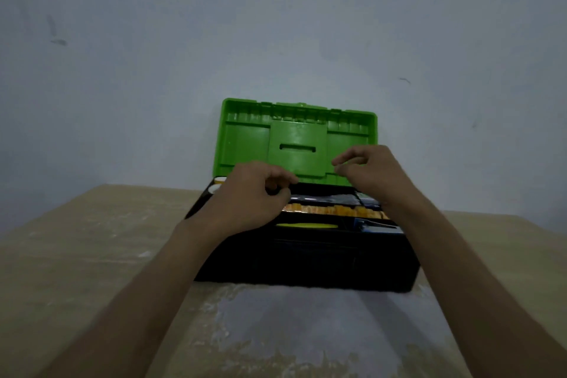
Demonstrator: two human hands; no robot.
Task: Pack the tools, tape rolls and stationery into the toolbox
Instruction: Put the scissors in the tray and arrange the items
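Standing just behind the person, I see the black toolbox (pixel 306 258) on the worktop (pixel 76 255), pushed back near the wall (pixel 276 24), with its green lid (pixel 245 144) swung up and open. The box looks well filled. A yellow-green handle (pixel 306 226) lies along the front, an orange-yellow strip (pixel 331 210) runs behind it, something blue (pixel 377 225) sits at the right end, and what may be a tape roll (pixel 218 185) peeks out at the back left corner (the light is dim, so I cannot name these more closely).

Both hands hover over the open box. The left hand (pixel 251 196) has its fingers (pixel 282 178) curled under, and I cannot tell whether they hold anything. The right hand (pixel 371 172) hangs in front of the lid with its fingers (pixel 346 158) loosely bent toward the thumb and nothing visible between them.

I can spot no tool, roll or pen lying outside the box from here, so the packing seems close to done. What is left is probably settling the contents, bringing the lid down and latching it.
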